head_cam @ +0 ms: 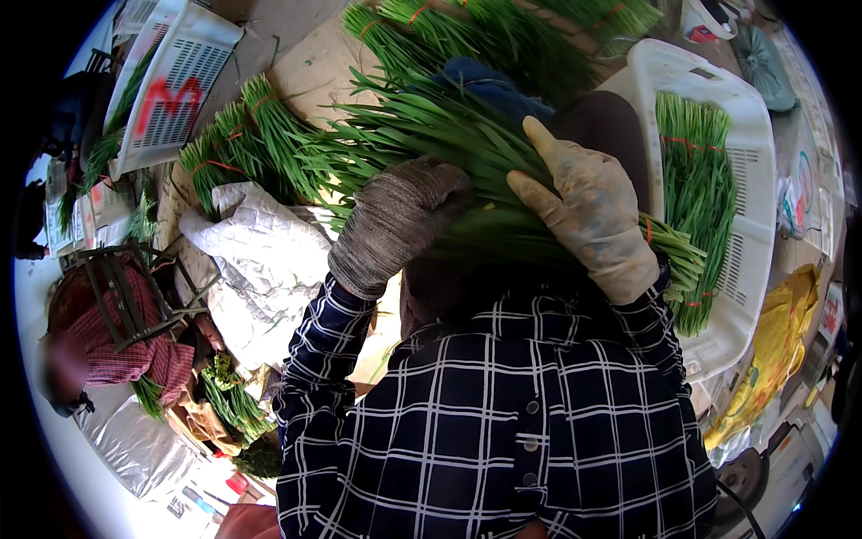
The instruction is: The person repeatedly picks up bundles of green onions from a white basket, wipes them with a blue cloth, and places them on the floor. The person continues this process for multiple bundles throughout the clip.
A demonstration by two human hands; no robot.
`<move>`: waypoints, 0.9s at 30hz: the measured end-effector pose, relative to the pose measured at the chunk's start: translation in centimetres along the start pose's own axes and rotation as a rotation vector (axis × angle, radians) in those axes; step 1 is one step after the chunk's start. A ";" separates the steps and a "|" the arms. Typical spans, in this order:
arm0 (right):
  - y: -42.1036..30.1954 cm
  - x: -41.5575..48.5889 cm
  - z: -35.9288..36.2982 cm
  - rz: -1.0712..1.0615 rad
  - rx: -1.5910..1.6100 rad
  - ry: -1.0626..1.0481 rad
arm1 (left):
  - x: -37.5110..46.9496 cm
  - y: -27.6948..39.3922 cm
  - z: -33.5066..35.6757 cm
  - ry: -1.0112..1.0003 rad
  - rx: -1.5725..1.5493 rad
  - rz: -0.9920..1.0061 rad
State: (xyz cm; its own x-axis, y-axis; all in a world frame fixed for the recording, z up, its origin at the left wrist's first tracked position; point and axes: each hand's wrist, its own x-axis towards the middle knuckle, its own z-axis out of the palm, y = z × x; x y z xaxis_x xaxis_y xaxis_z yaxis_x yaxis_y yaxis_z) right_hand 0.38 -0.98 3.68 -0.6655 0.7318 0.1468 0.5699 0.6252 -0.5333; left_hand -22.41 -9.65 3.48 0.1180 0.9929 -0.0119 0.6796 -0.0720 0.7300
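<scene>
A large bunch of long flat green leaves, which look like garlic chives (465, 135), lies across the lap, its stem end to the right with a red tie. My left hand (404, 219), in a grey knitted glove, is curled against the leaves; its fingertips are hidden, so its hold cannot be told. My right hand (579, 202), in a pale stained glove, rests on the bunch near the stems, thumb and forefinger apart, the other fingers hidden. To the right, a white plastic crate (757, 202) holds tied green bunches (697, 168).
Several tied bunches (262, 128) lie on the ground at the left, with more beyond the knees (431, 27). A white quilted cloth (262, 242), a marked white crate (176, 94), a folding stool (128, 296), a yellow bag (768, 350) and a co-worker (114, 330) are around.
</scene>
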 end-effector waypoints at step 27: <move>-0.1 5.7 0.2 0.379 -0.164 -0.362 | -3.8 2.9 1.9 -0.064 0.260 -0.181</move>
State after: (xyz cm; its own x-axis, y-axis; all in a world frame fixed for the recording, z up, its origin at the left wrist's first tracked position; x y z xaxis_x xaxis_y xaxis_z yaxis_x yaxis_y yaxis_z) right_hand -3.51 3.10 4.41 -0.5063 0.7918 -0.3416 0.8501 0.3916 -0.3522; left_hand -19.54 -13.82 4.37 0.0180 0.9844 -0.1749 0.8549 0.0756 0.5132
